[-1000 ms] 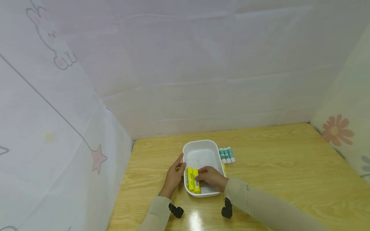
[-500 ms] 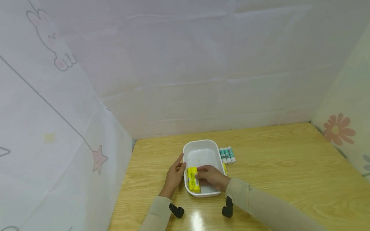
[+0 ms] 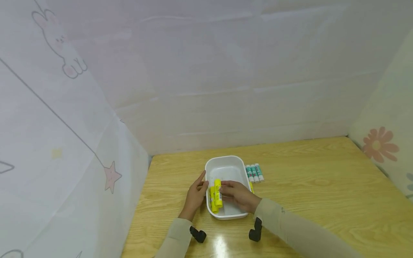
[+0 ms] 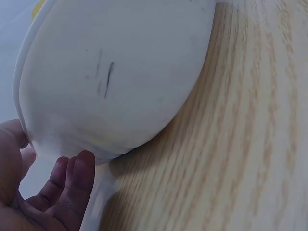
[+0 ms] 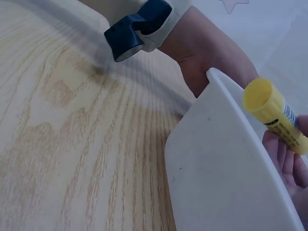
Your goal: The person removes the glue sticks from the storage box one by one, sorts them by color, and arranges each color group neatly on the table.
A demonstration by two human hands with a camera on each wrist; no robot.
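Observation:
The white plastic tray (image 3: 230, 216) stands on the table. In the head view, the left hand (image 3: 195, 194) touches its left side, with the index finger extended along the outer wall and the thumb at the rim. The left wrist view shows curled fingertips close against that wall. My right hand (image 3: 239, 195) reaches over the tray and pinches a yellow glue stick (image 5: 278, 113) between thumb and fingers, held tilted above the tray floor. Another yellow glue stick (image 3: 213, 204) lies inside along the left wall, partly covered by the held one.
Three green-and-white glue sticks (image 3: 255, 173) lie side by side right of the tray. A yellow object (image 3: 251, 187) shows in part behind the tray's right rim. The wooden table (image 3: 309, 186) meets white printed sheets at the back and both sides.
The right hand has lifted one yellow glue stick, which now sits higher than the one beside it. The left hand has stayed at the tray.

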